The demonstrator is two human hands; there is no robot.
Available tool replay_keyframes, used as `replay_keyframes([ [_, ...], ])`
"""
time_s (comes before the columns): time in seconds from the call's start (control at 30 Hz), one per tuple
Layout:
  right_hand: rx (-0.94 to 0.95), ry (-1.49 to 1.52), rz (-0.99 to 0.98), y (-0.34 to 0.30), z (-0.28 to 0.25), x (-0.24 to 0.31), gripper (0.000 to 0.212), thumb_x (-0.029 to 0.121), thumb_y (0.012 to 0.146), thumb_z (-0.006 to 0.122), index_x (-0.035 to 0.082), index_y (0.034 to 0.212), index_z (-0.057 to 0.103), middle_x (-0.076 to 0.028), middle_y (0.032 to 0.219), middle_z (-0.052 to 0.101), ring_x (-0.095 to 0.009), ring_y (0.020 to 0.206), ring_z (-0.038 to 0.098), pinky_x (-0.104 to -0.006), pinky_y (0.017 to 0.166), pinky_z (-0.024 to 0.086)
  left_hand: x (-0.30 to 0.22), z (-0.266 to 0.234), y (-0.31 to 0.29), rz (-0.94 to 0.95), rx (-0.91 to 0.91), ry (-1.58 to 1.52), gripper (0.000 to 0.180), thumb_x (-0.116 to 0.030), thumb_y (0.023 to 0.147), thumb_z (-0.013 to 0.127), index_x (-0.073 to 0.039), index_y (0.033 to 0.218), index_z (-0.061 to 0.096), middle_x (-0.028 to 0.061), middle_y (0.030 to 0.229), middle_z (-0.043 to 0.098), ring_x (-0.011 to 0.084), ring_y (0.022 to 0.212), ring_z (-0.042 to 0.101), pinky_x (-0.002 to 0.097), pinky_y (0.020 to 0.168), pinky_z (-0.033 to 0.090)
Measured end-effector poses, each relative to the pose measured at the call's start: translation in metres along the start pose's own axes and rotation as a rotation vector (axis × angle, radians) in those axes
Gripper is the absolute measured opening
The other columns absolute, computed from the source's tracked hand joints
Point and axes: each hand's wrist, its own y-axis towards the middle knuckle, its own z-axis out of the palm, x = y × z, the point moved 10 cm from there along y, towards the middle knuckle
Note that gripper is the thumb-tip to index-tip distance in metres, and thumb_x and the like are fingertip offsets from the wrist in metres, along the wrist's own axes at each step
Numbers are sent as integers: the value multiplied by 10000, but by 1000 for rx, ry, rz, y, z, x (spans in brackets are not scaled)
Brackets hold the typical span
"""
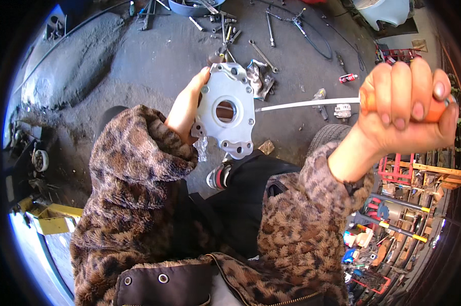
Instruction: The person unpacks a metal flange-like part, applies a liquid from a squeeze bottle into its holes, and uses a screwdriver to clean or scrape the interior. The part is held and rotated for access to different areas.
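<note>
My left hand (186, 106) grips the left side of a silver metal oil pump (219, 85), a flat housing with a large round hole, small bolts and lugs at both ends. It is held up above my lap, its face toward me. My right hand (400, 104) is wrapped round the orange handle (434, 110) of a screwdriver. Its long pale shaft (312, 103) points left, and the tip is by the pump's right edge; whether they touch I cannot tell. The fingers behind the pump are mostly hidden.
Wrenches (263, 56), sockets and bars lie on the dark floor ahead, near a grey-blue basin (192, 7). A pair of gloves (260, 80) lies behind the pump. A small red bottle (348, 78) and a metal part (342, 111) are farther right. Cluttered racks (394, 224) stand at right.
</note>
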Motion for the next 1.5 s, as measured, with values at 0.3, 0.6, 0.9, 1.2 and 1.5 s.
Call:
replay_keyframes([
  [0.3, -10, -129, 81, -19, 8, -13, 268, 339, 915, 549, 81, 968, 593, 17, 680, 495, -79, 450, 422, -249, 429, 392, -10, 6, -1, 58, 21, -14, 527, -471, 1009, 465, -39, 1296, 555, 145, 1160, 683, 252, 980, 718, 399, 845, 610],
  [0.6, 298, -77, 186, -12, 27, -32, 228, 304, 931, 562, 83, 988, 556, 11, 706, 512, -89, 487, 459, -250, 488, 410, -5, 6, -2, 34, -46, -21, 535, -491, 1007, 474, -40, 1279, 563, 136, 1130, 691, 254, 948, 724, 398, 816, 616],
  [0.9, 23, -175, 105, -20, 23, -30, 241, 297, 947, 549, 68, 1022, 562, 5, 684, 496, -86, 483, 455, -241, 458, 389, -19, -3, -2, 155, -67, -80, 538, -478, 990, 531, -17, 1264, 571, 129, 1081, 698, 231, 869, 732, 363, 755, 625],
  [1.2, 52, -167, 121, -20, 25, -34, 206, 262, 953, 533, 64, 1001, 565, -7, 669, 504, -93, 466, 448, -241, 431, 379, -25, -3, -2, 217, -79, -30, 573, -519, 994, 490, -16, 1254, 574, 169, 1076, 696, 268, 883, 734, 399, 775, 625],
  [1.5, 65, -145, 119, -24, 28, -33, 175, 226, 958, 517, 60, 979, 568, -19, 655, 512, -99, 448, 442, -241, 403, 368, -23, 2, -5, 180, -54, -46, 619, -536, 982, 509, 5, 1278, 559, 187, 1072, 703, 290, 879, 741, 407, 777, 632],
])
